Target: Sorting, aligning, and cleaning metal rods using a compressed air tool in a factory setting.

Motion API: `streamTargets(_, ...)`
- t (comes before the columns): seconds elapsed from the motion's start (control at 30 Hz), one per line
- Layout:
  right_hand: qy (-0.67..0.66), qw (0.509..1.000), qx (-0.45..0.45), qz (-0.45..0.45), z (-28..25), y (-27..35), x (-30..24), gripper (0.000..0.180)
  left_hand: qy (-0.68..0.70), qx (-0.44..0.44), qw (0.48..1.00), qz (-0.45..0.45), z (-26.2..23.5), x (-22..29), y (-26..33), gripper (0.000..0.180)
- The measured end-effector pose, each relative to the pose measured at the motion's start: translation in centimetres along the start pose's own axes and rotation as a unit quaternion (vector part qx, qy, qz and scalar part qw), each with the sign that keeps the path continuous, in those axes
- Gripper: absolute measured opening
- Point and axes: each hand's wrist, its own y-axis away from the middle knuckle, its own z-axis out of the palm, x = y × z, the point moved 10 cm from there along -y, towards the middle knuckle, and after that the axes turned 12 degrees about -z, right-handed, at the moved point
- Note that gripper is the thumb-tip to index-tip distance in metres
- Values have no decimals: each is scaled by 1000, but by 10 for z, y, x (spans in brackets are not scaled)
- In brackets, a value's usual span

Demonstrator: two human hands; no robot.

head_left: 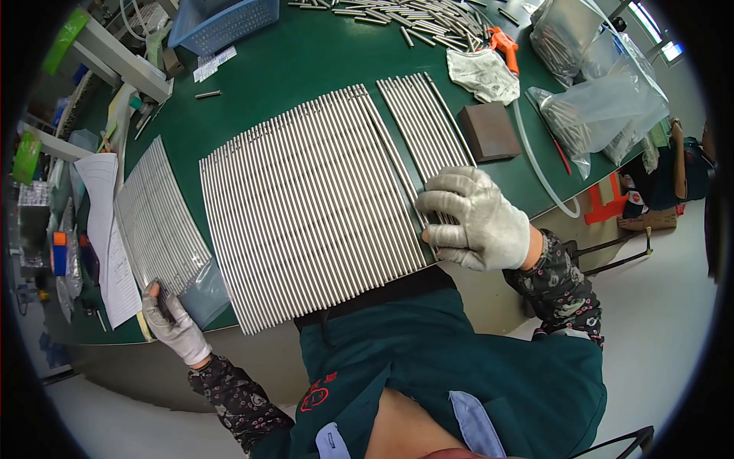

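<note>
A wide row of thin metal rods lies side by side in the middle of the green table, reaching to its near edge. To its right is a narrower row of similar rods. My right hand, in a white glove with a bare thumb tip, bends its fingers over the near ends of rods at the gap between these rows. At the left, my gloved left hand is closed at the near end of a third row of rods, beside clear plastic film. What its fingers hold is hidden.
A brown block, a white cloth and an orange air gun with a pale hose lie right. Loose short rods and a blue basket are at the back. Plastic bags stand far right; papers lie left.
</note>
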Motion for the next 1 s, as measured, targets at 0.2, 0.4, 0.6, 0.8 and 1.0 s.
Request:
streamTargets(0.2, -24, 1000, -11, -1, 8, -3, 1, 24, 5, 0, 1000, 3, 0, 6, 1, 27)
streamTargets(0.4, -7, 1000, 6, -26, 10, -6, -4, 26, 2, -4, 1000, 13, 0, 5, 1, 28)
streamTargets(0.6, -29, 999, -5, -30, 14, -12, -5, 28, 7, -1, 1000, 30, 0, 10, 0, 28)
streamTargets(0.8, -9, 999, -4, -37, 12, -19, -8, 27, -2, -1, 1000, 31, -1, 13, 0, 27)
streamTargets(1.0, -32, 998, -30, -36, 18, -21, -7, 28, 1, 0, 1000, 13, -1, 11, -2, 26)
